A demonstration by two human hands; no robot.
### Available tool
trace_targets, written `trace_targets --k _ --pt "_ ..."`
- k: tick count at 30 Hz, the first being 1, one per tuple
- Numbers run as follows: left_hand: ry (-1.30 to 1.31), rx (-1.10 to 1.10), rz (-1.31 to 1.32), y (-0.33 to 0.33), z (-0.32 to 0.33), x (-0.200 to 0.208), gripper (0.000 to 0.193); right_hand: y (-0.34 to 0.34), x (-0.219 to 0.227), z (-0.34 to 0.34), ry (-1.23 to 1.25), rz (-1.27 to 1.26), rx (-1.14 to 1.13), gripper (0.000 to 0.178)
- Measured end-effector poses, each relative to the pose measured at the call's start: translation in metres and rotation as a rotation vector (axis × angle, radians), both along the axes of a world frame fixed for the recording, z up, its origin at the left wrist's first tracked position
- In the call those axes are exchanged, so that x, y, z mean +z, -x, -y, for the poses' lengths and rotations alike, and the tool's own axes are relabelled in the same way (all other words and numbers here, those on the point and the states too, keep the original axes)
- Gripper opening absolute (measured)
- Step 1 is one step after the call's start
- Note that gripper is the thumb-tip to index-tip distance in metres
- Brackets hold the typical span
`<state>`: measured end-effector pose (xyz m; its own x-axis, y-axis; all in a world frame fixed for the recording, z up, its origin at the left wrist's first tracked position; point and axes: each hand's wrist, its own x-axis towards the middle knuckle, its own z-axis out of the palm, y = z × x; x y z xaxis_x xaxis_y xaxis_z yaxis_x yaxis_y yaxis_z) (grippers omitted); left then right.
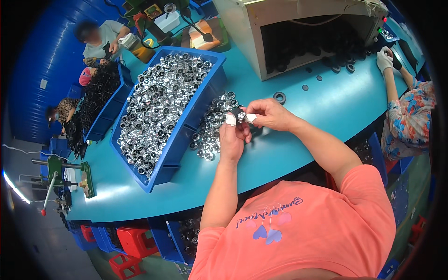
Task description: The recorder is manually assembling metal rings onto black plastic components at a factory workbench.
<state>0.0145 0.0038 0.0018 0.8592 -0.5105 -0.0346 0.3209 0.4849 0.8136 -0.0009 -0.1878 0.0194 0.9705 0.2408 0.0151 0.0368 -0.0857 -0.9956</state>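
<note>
My left hand (231, 140) and my right hand (276, 115) meet above the teal table, fingers closed around a small black and silvery part (240, 115). White wraps cover some fingertips of both hands. The fingers hide much of the part, so its exact kind is unclear. Beside my left hand lies a loose heap of shiny silver parts with dark centres (211, 127). Just beyond my right hand a black ring (279, 97) rests on the table. To the left, a large blue bin (173, 156) is filled with similar silver parts.
A beige box (247, 42) holding many black rings stands at the back, with several rings spilled before it. At left are a bin of black parts (100, 93) and a green hand press (86, 179). Co-workers sit at far left and right. Red stools (135, 241) stand below.
</note>
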Motion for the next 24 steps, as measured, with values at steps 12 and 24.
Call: trace_targets --k 12,24 --pt "-0.091 0.049 0.092 0.001 0.003 -0.003 0.048 0.001 0.004 -0.002 -0.160 -0.041 -0.051 0.018" --pt "-0.003 0.043 0.149 0.000 0.004 -0.004 0.033 -0.002 0.007 0.000 -0.255 -0.033 -0.099 0.032"
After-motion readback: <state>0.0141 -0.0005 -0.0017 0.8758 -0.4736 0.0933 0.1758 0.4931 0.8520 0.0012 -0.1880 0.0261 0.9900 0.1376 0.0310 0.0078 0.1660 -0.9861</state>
